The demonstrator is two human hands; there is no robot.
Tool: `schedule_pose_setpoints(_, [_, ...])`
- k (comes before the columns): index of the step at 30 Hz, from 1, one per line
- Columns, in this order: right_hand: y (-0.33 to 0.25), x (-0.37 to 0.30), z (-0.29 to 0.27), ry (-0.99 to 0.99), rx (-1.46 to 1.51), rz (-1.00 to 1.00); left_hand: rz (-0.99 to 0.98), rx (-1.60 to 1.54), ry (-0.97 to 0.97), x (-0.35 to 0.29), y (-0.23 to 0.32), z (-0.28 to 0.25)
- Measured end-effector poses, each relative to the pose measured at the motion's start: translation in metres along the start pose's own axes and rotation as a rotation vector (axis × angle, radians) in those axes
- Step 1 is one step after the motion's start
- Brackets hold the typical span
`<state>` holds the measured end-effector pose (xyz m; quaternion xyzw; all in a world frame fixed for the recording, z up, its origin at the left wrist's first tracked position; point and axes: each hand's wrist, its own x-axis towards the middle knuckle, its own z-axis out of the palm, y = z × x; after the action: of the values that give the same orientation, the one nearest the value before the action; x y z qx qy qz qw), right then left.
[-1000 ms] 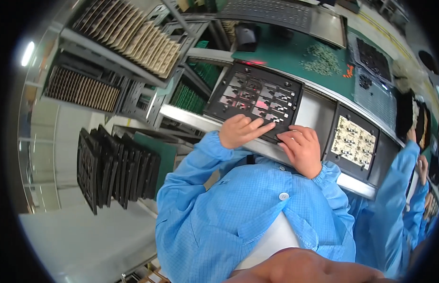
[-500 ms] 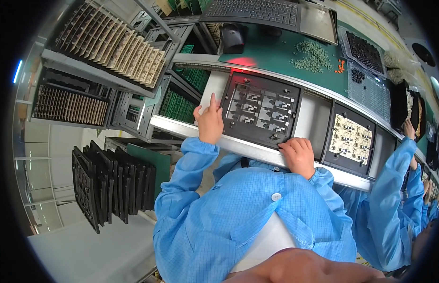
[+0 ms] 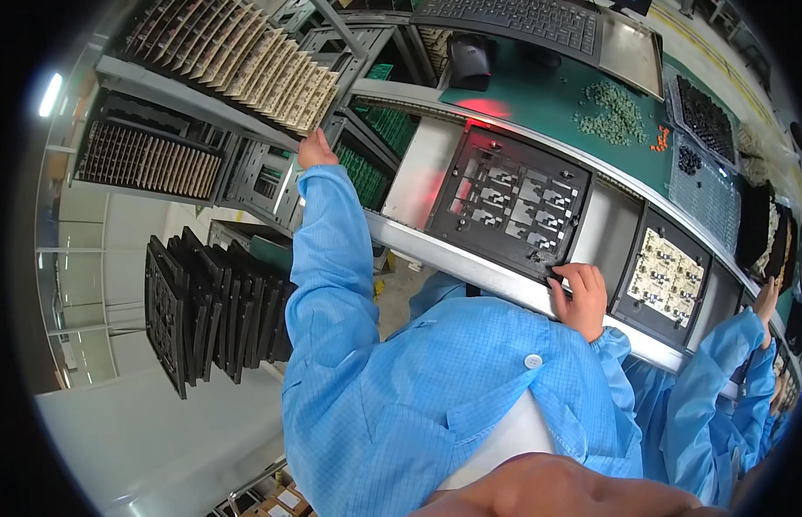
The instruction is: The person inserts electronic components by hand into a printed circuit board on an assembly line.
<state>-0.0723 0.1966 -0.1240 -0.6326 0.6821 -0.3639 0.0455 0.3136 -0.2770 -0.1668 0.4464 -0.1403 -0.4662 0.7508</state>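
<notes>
At about nine o'clock a row of black carrier trays (image 3: 213, 302) stands on edge in a floor rack. Above it, at ten to eleven o'clock, a slanted shelf holds a fan of pale circuit panels (image 3: 246, 60) packed side by side. The left hand (image 3: 315, 151) reaches up to the near end of that fan, by the grey rack frame (image 3: 267, 172); I cannot tell whether its fingers have closed on a panel or only touch the edge.

Near the centre, a black fixture plate (image 3: 513, 202) with cut-out windows lies flat on the conveyor's pale bed (image 3: 422, 172), a red glow just beyond it at twelve o'clock. The right hand (image 3: 582, 297) rests on the plate's near right corner, fingers curled over the rim, a light hold rather than a clamp.

The plate looks stiff, flat and fairly light; judging by its open windows, it is best taken by the solid outer border, not across the thin webs. The panels look thin and fragile, so edges only.

At three o'clock a second tray (image 3: 668, 280) carries cream boards
</notes>
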Motion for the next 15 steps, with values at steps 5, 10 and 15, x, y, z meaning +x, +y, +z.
schedule_pose_setpoints(5, [-0.001,0.001,0.002,0.005,0.006,0.033,-0.034,0.053,-0.379,-0.081,-0.019,-0.013])
schedule_pose_setpoints(10, [-0.001,0.017,-0.004,0.028,0.03,0.106,-0.247,0.097,-0.591,-0.254,0.011,-0.025])
schedule_pose_setpoints(15, [0.026,0.043,0.0,0.001,0.293,0.225,-0.468,0.028,-0.737,-0.265,0.017,-0.044])
